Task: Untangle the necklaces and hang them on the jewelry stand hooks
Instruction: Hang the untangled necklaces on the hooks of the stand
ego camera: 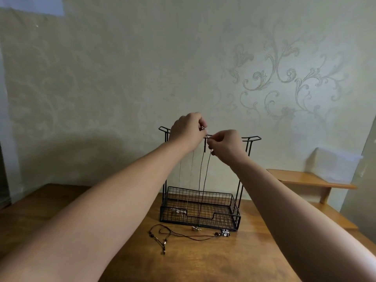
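Dim, soft greenish light (wide-angle bowing at edges), slight overall blur

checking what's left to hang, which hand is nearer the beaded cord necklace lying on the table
Left, narrowly. Both hands are up at the stand's top bar, well above the beaded cord necklace; the left hand is more directly over it, the right hand further right.

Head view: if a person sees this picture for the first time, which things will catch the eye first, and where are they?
First, the two hands at the picture's centre: the left hand and right hand pinch a dark cord necklace at the top bar of the black wire jewelry stand. Next, a second cord necklace lying loose on the wooden table in front of the stand's basket.
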